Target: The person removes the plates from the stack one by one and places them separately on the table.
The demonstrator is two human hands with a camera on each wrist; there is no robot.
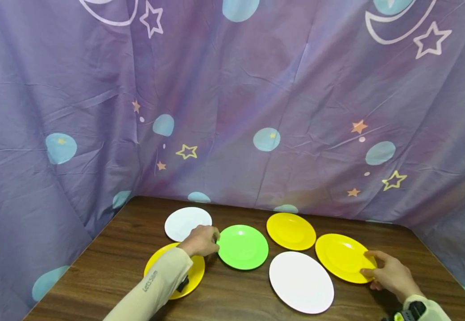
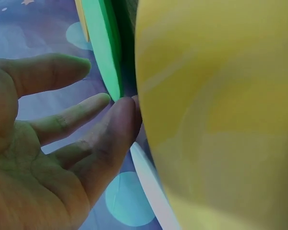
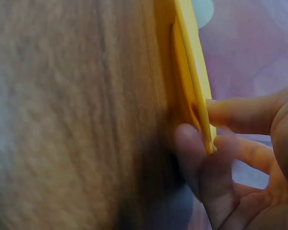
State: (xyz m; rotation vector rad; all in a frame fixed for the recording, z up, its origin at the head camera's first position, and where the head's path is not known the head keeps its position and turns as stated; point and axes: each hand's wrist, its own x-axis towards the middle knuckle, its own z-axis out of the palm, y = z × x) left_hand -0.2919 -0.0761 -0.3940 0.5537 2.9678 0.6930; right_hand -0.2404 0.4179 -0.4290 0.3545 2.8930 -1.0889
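My left hand [image 1: 201,240] is at the left rim of a green plate [image 1: 243,247]. In the left wrist view its fingers [image 2: 69,120] are spread and loosely bent, with fingertips right at the rim of the green plate [image 2: 105,52]. A yellow plate [image 1: 196,272] lies partly hidden under the left forearm and fills much of that wrist view. At the right, my right hand [image 1: 393,274] pinches the right rim of another yellow plate [image 1: 342,256]. The right wrist view has this yellow plate [image 3: 194,62] edge-on, its rim between thumb and fingers [image 3: 245,115].
Behind the left hand lies a white plate [image 1: 184,223]. A third yellow plate [image 1: 290,231] is at the back, right of the green one, and a larger white plate [image 1: 301,283] is in front. All stand on a brown wooden table [image 1: 108,267] backed by a purple curtain [image 1: 224,98].
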